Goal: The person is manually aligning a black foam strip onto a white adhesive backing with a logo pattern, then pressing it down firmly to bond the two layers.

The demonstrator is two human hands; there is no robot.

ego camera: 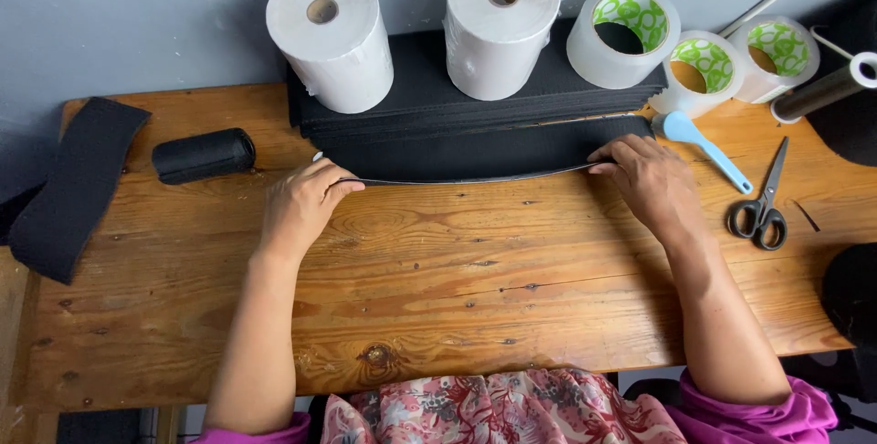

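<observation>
You held a long black fabric strip (475,153) stretched across the far part of the wooden table (438,316), one end in each hand. Your left hand (301,206) was pressed together at the fingertips, pinching the strip's near edge at its left end, thumb toward you. Your right hand (650,181) lay flatter, fingers close together, pinning the right end of the same edge down against the wood. The strip ran between the two hands, its near edge lifted slightly as a thin pale line, its far edge tucked against the stack of black fabric (438,97) behind it.

By the look of it, you were at the stage of lining up or folding the strip's long edge. The next move would call for keeping both ends level and the tension even, so the edge stayed straight along its whole run.

Two white paper rolls (411,33) stood on the stack. To the right sat three tape rolls (703,51), and near your right hand lay a light blue plastic tool (708,147) and, a little further off, scissors (763,202). A small black roll (203,155) and another black strip (78,184), draped over the table's left edge, lay well apart from your left hand.
</observation>
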